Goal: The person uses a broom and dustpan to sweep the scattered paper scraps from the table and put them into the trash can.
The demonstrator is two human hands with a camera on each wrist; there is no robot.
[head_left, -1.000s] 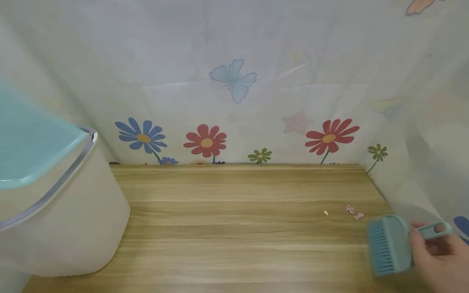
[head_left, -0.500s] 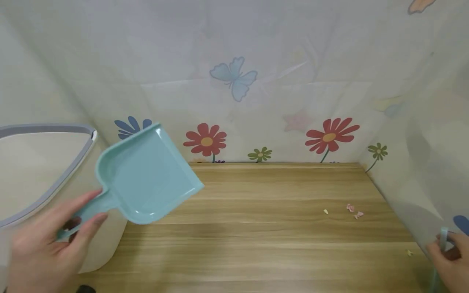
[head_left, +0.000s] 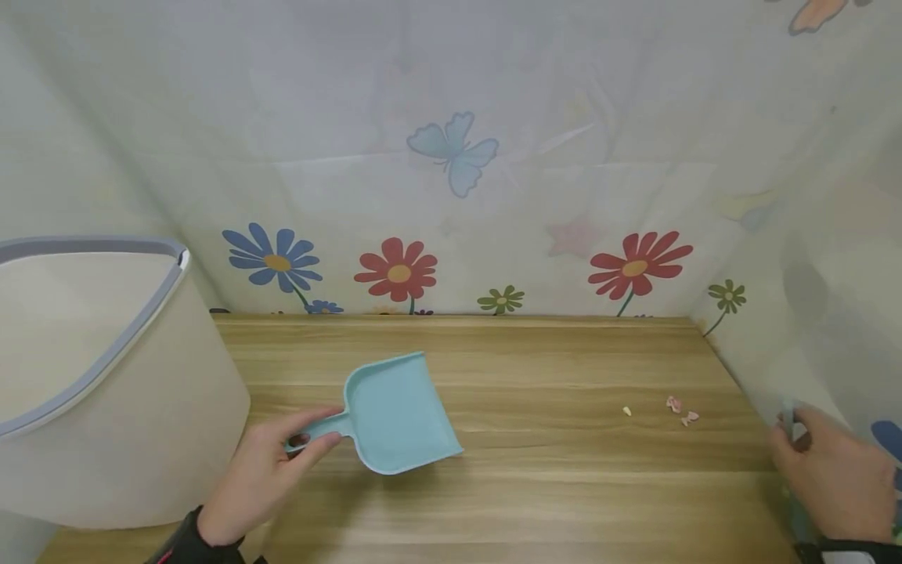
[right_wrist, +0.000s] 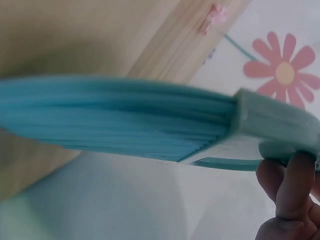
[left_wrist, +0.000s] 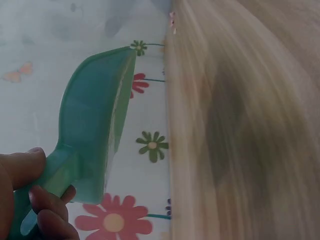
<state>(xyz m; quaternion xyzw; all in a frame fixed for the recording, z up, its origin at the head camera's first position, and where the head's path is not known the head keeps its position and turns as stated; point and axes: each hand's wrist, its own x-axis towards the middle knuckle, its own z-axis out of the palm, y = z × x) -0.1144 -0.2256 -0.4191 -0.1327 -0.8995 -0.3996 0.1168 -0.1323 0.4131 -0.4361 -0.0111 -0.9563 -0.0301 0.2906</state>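
My left hand [head_left: 271, 470] grips the handle of a light blue dustpan [head_left: 398, 415], pinching it between thumb and fingers. The pan is held close over the left-middle of the table, its straight lip facing right and a shadow beneath it. At the table's right edge, my right hand [head_left: 835, 474] holds a small hand brush by its handle. The hand hides most of the brush in the head view; its long blue bristles [right_wrist: 125, 120] stretch across the right wrist view. Between pan and brush lie a pink scrap [head_left: 674, 404], another pink scrap [head_left: 690, 419] and a pale yellow bit [head_left: 627, 411].
A large white bin [head_left: 155, 392] with a grey rim and an open top stands at the left. The wood-grain tabletop [head_left: 535, 501] meets a flower-printed sheet [head_left: 317, 117] at the back and on the right side.
The dustpan has come from over the bin, rightward and down to the table. The brush has turned and moved to the right edge; the right hand now covers a yellowish bit there.
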